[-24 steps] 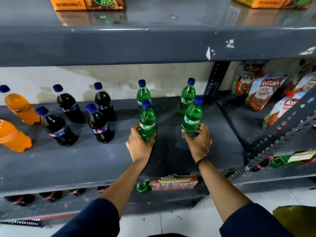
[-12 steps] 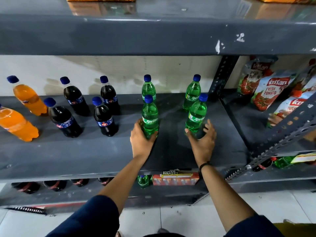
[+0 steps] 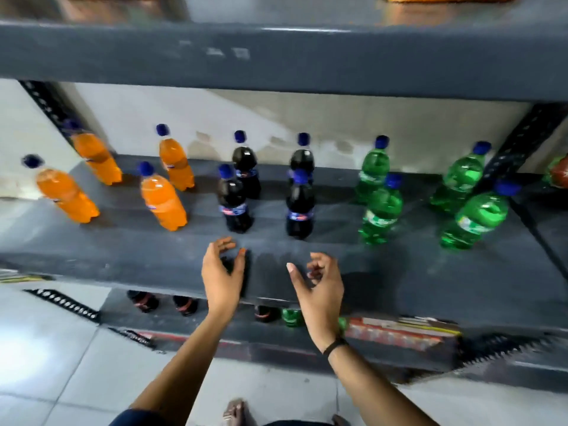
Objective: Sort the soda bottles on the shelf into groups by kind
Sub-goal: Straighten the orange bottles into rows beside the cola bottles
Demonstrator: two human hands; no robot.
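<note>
On the grey shelf stand three groups of blue-capped bottles. Several orange soda bottles are at the left, several dark cola bottles in the middle, several green Sprite bottles at the right. My left hand hovers open near the shelf's front edge, just in front of the front-left cola bottle. My right hand is open too, fingers curled, in front of the front-right cola bottle. Neither hand touches a bottle.
A thick grey upper shelf overhangs the bottles. A lower shelf holds more cola and green bottles and a red carton. Perforated uprights stand at both shelf ends. Tiled floor lies below.
Both hands have let go of the front Sprite bottles and drawn back toward the shelf's front edge. The view has swung left, so the orange group now shows fully.
</note>
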